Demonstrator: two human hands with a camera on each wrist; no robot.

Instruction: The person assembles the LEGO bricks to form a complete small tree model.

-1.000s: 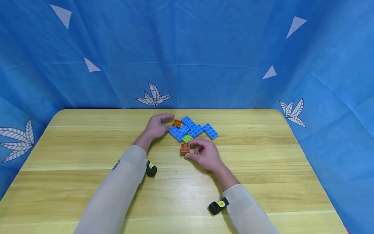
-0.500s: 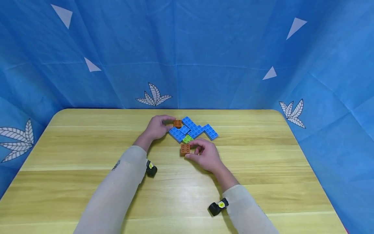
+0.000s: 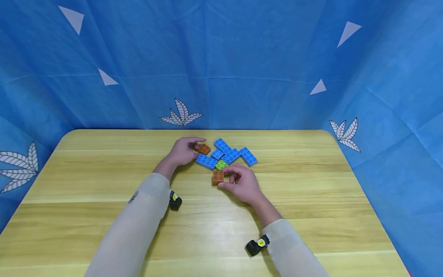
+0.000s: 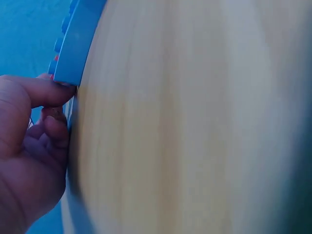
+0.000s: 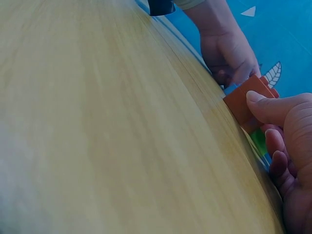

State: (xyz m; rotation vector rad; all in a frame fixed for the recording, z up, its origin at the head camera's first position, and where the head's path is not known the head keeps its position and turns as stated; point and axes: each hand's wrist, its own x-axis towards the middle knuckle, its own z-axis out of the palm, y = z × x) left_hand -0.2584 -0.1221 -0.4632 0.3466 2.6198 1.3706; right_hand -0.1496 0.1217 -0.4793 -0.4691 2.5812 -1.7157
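My right hand pinches a brown-orange two-by-two toy building brick between thumb and fingers, studs up. In the right wrist view, the thumb presses flat on the side of that brick. A lime green brick lies just behind it. My left hand is at a second brown-orange brick, its index finger stretched past the brick's far side and its thumb near the close corner. A long blue brick lies in front of that brick; in the left wrist view the thumb overlaps the blue brick's end.
Right of the hands lie a small blue brick, a joined-looking blue pair and another long blue brick. They rest on a wooden table. A blue patterned curtain hangs behind the table's far edge.
The far brown-orange brick has shifted left and turned slightly, and the long blue brick beside it has turned and slid left. The left hand moved slightly left; the right hand keeps its brick in place.
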